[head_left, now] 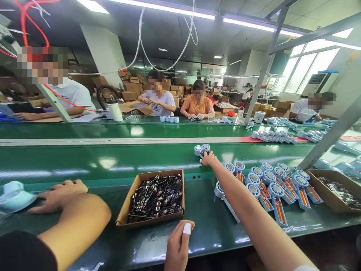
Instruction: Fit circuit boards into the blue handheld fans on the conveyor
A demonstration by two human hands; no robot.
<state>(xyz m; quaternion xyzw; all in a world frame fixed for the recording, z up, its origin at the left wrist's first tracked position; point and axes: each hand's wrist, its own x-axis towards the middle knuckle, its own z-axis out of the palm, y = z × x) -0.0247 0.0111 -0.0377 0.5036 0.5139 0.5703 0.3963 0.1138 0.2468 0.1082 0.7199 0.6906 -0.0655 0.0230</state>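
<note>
Two pale blue round-headed pieces (198, 150) lay on the green strip (84, 156) just beyond the worktop's (205, 229) far edge, at the fingertips of the right grip (209, 159). Its fingers touched a dark part there; whether they were closed on it, I could not tell. Narrow and curled, one tip wrapped in white, the left grip (179, 242) was by the near edge, well apart from the pieces. One cardboard box (121, 210) of black parts (158, 197) stood between the two grips; a second box (327, 188) sat toward the worktop's right. About thirteen more round heads (276, 190) showed, mostly right of the right forearm (248, 203), which hid part of that batch. A slanting metal post (332, 128) rose near the second box. Leftward, a co-worker's bent arm (76, 218) rested near the far edge. Four people (199, 107) were across the strip.
</note>
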